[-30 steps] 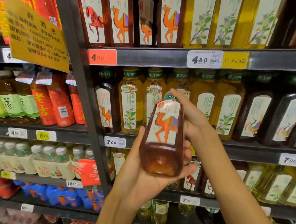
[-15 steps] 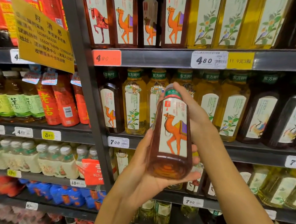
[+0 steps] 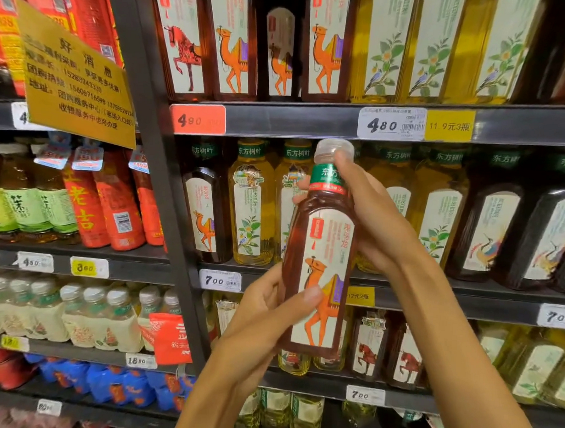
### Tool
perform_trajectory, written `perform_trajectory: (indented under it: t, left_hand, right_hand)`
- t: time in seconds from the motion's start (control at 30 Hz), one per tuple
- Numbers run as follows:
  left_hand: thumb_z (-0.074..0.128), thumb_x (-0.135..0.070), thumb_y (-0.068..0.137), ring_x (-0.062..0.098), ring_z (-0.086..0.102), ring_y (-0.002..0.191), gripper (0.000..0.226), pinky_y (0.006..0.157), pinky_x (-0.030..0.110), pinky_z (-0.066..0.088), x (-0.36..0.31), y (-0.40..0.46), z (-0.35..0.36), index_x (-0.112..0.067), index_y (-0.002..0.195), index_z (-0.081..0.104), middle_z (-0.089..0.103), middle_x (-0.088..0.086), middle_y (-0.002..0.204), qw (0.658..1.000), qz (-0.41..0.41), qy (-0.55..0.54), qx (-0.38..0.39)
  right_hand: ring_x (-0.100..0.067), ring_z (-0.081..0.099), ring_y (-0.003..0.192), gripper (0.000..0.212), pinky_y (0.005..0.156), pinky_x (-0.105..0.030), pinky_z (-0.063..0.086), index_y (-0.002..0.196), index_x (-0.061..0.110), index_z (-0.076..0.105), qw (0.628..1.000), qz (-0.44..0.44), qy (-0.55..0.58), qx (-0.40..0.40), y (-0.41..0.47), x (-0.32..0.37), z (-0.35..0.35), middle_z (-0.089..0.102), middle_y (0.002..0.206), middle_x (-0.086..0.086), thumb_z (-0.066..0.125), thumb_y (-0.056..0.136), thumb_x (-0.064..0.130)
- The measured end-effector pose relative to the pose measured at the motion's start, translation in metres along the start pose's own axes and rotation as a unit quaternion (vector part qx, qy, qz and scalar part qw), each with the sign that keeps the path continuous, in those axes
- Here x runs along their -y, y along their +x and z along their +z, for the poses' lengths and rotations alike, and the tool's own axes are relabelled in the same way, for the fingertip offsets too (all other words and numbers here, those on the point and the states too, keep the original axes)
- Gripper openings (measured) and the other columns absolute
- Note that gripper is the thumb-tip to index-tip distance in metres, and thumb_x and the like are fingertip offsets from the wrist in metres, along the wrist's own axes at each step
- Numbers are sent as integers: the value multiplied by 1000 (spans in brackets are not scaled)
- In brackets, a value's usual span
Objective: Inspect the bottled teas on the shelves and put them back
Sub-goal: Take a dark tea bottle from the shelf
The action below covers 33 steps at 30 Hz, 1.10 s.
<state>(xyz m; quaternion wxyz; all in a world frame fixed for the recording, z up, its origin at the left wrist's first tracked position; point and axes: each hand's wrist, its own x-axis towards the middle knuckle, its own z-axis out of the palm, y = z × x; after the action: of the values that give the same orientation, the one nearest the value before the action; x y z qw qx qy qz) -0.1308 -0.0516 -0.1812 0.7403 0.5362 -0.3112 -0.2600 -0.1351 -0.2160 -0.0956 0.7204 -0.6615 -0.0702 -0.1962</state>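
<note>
I hold a dark brown tea bottle with a camel label and a clear cap upright in front of the middle shelf. My left hand grips its lower part, thumb across the label. My right hand grips the neck and shoulder just under the cap. Behind the bottle stand rows of yellow tea bottles and dark tea bottles of the same brand.
Black shelf edges carry price tags reading 4.80 and 7.00. A black upright post divides the bays. A yellow notice sign hangs at upper left. Red drink bottles and green tea bottles fill the left bay.
The bottle has been tipped from bottom-toward-me to upright, so cap and full label now show. My left thumb has come onto the label and the right hand moved up to the neck.
</note>
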Motion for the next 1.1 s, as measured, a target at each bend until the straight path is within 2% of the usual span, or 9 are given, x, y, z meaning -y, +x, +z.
perform_trajectory:
  t: [0.13, 0.33, 0.43, 0.57, 0.67, 0.87, 0.93, 1.03, 1.1]
  left_hand:
    - [81, -36, 62, 4, 67, 100, 45, 75, 15, 53, 6, 10, 1, -55, 98, 62, 71, -16, 106, 984, 90, 144, -43]
    - [84, -24, 66, 7, 62, 107, 60, 92, 33, 52, 17, 21, -9, -41, 114, 52, 66, -12, 110, 953, 134, 259, -78]
    - [83, -13, 68, 3, 59, 108, 71, 88, 21, 51, 15, 25, -15, -56, 113, 49, 63, -23, 112, 941, 161, 284, -93]
    - [82, -7, 69, -4, 56, 109, 85, 88, 13, 49, 13, 28, -17, -70, 112, 42, 59, -31, 116, 937, 165, 295, -92]
    - [82, -10, 69, -1, 56, 111, 82, 92, 19, 50, 14, 27, -18, -67, 115, 44, 59, -27, 118, 940, 157, 291, -83]
    - [86, -20, 61, 0, 57, 110, 70, 83, 7, 45, 11, 20, -24, -52, 115, 54, 63, -20, 115, 945, 154, 278, -72]
    - [88, -19, 59, -2, 57, 110, 73, 82, 6, 46, 10, 17, -26, -57, 112, 55, 63, -23, 114, 950, 145, 266, -77]
    - [89, -27, 55, 0, 59, 110, 72, 83, 11, 49, 13, 14, -29, -59, 111, 56, 64, -22, 115, 964, 112, 229, -72]
    - [89, -29, 55, 7, 59, 115, 76, 93, 24, 50, 16, 12, -30, -47, 121, 57, 65, -14, 121, 974, 90, 198, -59]
  right_hand:
    - [-18, 71, 89, 31, 74, -30, 56, 112, 21, 54, 996, -82, -20, 9, -15, 3, 8, 72, 95, -1, 64, 84, 31]
    - [-28, 61, 99, 43, 89, -40, 52, 120, 21, 49, 958, -230, -126, 112, -39, 5, 12, 59, 106, -12, 70, 83, 14]
    - [-29, 60, 98, 45, 88, -40, 49, 112, 19, 52, 942, -265, -156, 136, -45, 5, 8, 59, 103, -10, 74, 77, 4]
    - [-24, 61, 92, 41, 84, -34, 48, 101, 18, 54, 935, -282, -162, 144, -48, 3, 9, 59, 95, -6, 70, 72, -6]
    - [-24, 61, 88, 41, 81, -33, 48, 99, 17, 54, 937, -279, -150, 144, -49, 2, 10, 59, 92, -8, 68, 71, -8]
    - [-23, 61, 85, 39, 81, -30, 48, 102, 19, 54, 945, -270, -107, 149, -49, 3, 12, 61, 89, -7, 72, 74, 0]
    - [-22, 61, 85, 36, 81, -30, 48, 104, 19, 53, 950, -264, -83, 145, -46, 4, 12, 61, 89, -7, 70, 76, 5]
    - [-23, 62, 86, 35, 81, -33, 49, 108, 19, 53, 958, -252, -64, 123, -40, 5, 10, 63, 88, -5, 69, 78, 12]
    - [-23, 63, 87, 33, 82, -35, 50, 110, 19, 53, 964, -231, -39, 124, -36, 6, 8, 64, 89, -4, 66, 80, 18]
